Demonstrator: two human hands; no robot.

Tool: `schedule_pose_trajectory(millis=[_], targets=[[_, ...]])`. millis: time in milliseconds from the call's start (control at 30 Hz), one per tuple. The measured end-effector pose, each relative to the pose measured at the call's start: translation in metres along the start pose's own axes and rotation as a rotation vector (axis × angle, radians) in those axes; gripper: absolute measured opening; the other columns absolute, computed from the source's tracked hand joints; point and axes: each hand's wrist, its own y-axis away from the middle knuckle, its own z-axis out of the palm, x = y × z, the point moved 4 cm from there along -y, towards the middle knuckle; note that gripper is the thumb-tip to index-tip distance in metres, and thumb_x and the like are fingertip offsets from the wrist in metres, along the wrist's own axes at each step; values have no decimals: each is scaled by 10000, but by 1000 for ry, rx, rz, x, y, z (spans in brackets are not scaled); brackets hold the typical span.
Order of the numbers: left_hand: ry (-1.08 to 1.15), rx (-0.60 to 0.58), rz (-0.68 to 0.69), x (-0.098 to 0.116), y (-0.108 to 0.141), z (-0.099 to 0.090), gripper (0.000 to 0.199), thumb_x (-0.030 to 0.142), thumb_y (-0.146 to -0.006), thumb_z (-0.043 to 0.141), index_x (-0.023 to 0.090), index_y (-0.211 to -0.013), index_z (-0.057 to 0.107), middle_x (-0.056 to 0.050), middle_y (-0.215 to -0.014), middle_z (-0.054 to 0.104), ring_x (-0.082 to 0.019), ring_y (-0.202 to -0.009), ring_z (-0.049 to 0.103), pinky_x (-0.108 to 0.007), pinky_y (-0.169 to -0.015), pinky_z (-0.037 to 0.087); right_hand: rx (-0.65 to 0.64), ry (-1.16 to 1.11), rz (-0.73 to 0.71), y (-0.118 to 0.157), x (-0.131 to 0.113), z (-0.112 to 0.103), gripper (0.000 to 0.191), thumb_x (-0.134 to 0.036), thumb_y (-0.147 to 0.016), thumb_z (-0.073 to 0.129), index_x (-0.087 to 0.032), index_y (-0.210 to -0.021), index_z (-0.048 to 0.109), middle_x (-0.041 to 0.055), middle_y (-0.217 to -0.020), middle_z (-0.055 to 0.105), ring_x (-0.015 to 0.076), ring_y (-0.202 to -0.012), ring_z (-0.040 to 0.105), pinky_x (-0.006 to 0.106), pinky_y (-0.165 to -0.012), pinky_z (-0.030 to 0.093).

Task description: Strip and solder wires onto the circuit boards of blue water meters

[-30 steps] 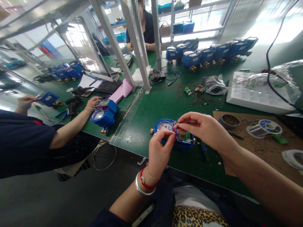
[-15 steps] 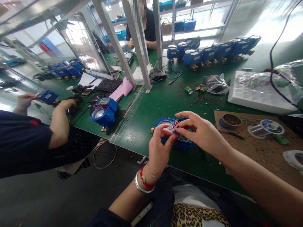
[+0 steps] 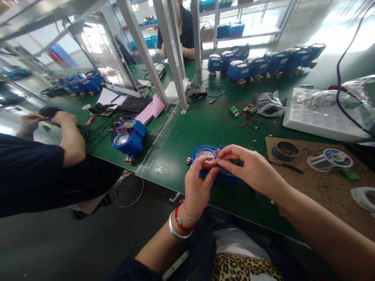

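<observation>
A blue meter (image 3: 199, 151) with a round dial and a brass fitting lies on the green table in front of me. Over its wired compartment, my left hand (image 3: 200, 181) pinches thin wires between thumb and fingers. From the right, my right hand (image 3: 244, 164) reaches over the same compartment, its thumb and fingertips closed together close to the left fingertips. What the right fingertips grip is too small to make out. Both hands partly cover the circuit and wires inside the meter.
Right of my hands, a brown board (image 3: 319, 195) bears a round tin (image 3: 285, 150) and a solder spool (image 3: 336, 158). Beyond are a white foam tray (image 3: 322, 121) and blue meters. Another meter (image 3: 129, 138) and a co-worker's arms (image 3: 70, 136) are left; metal posts rise ahead.
My right index finger has come down toward the thumb, closing the right hand's fingers. My left hand has barely moved. The co-worker's hands at left have drawn together.
</observation>
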Motion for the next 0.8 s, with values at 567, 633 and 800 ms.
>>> schedule_pose_trajectory(millis=[567, 633, 800], targets=[[-270, 27, 227, 0, 15, -4, 71, 150, -891, 612, 197, -940, 633, -73, -1192, 566, -212, -1152, 532, -416, -1011, 430, 86, -3, -8, -1, 5, 1, 203, -276, -863, 642, -236, -1054, 587, -25, -942, 722, 140, -879, 687, 270, -801, 515], [-241, 29, 202, 1, 12, -4, 53, 151, -891, 614, 195, -900, 643, -64, -1156, 582, -206, -1118, 549, -399, -986, 443, 97, 49, -28, 0, 4, 2, 209, -241, -853, 653, -234, -1053, 591, -22, -977, 720, 136, -878, 683, 263, -795, 514], [-186, 47, 139, 1, 8, -3, 44, 151, -891, 616, 179, -871, 643, -69, -1127, 594, -202, -1088, 562, -385, -965, 452, 132, 170, -143, 5, 3, 8, 118, -214, -844, 666, -233, -951, 619, -10, -1114, 679, 131, -917, 671, 265, -842, 500]])
